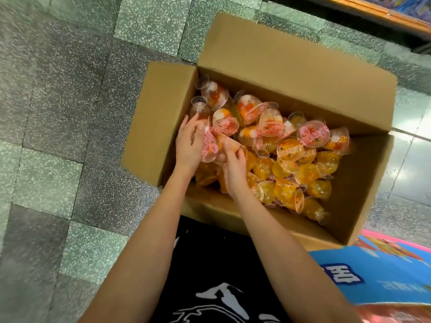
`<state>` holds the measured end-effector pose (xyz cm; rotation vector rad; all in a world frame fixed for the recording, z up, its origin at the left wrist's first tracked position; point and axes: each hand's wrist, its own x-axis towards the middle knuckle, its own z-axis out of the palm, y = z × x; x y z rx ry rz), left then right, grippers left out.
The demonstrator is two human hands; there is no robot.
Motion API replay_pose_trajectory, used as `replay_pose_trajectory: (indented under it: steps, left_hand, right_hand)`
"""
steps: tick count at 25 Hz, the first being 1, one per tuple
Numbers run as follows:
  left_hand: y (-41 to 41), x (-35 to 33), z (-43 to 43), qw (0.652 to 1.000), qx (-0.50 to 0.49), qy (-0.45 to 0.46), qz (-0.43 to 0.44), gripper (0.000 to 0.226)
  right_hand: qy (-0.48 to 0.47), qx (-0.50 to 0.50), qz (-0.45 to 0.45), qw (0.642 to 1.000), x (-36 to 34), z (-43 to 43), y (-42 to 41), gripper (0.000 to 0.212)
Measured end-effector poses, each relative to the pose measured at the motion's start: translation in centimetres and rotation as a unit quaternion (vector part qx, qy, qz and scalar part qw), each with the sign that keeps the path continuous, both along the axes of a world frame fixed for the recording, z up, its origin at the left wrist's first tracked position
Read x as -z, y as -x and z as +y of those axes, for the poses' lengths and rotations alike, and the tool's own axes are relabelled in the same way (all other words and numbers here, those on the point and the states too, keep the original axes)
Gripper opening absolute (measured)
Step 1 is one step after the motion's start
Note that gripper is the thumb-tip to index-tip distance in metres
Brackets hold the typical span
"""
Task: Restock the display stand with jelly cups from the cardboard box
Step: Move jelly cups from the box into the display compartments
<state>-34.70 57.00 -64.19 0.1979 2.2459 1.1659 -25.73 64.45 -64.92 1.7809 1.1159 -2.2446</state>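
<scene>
Cardboard box [268,54]: set on the speckled tiled floor [58,113] with all its flaps folded open; both bare forearms are reached into its left end.
Jelly cups [303,164]: heaped loose inside the box, lying on their sides and upside down. The pink-lidded ones are piled toward the far and left part, and the orange ones fill the near and right part.
Left hand [189,145]: seen from the back, placed just inside the left wall of the box. Its fingers [198,130] are curled round a pink-lidded cup [209,149], which is held on edge between the two hands.
Right hand [234,170]: placed just beside the left one. Its thumb and fingers are curled over an orange-jelly cup [231,142] at the top of the heap, and this cup is touching the pink-lidded one.
Blue printed panel [373,276]: seen in the lower right corner, near the box's near right corner, with a pink edge beyond it. What it belongs to cannot be told.
Black garment [210,276]: seen at the bottom between the forearms, marked with a white print.
Shelf edge [396,17]: seen at the top right, trimmed in orange and blurred.
</scene>
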Motion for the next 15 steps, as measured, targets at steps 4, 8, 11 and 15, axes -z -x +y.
replay_pose_trajectory:
  steps: [4, 8, 11, 15]
  left_hand:
    - [-0.2, 0.2, 1.6, 0.999, -0.017, -0.009, -0.027, 0.052]
    - [1.3, 0.5, 1.6, 0.997, 0.057, 0.027, -0.037, 0.044]
    - [1.0, 0.6, 0.9, 0.997, 0.017, -0.021, -0.07, 0.045]
    - [-0.2, 0.7, -0.9, 0.992, -0.02, -0.067, -0.102, 0.04]
  right_hand:
    - [-0.026, 0.031, -0.035, 0.999, 0.4, -0.8, 0.7, 0.081]
    - [-0.067, 0.04, -0.049, 0.996, 0.9, -0.4, 1.5, 0.065]
    - [-0.085, 0.049, -0.058, 0.993, 0.6, -1.1, 2.0, 0.06]
    - [-0.099, 0.042, -0.025, 0.994, 0.3, -2.0, 2.2, 0.054]
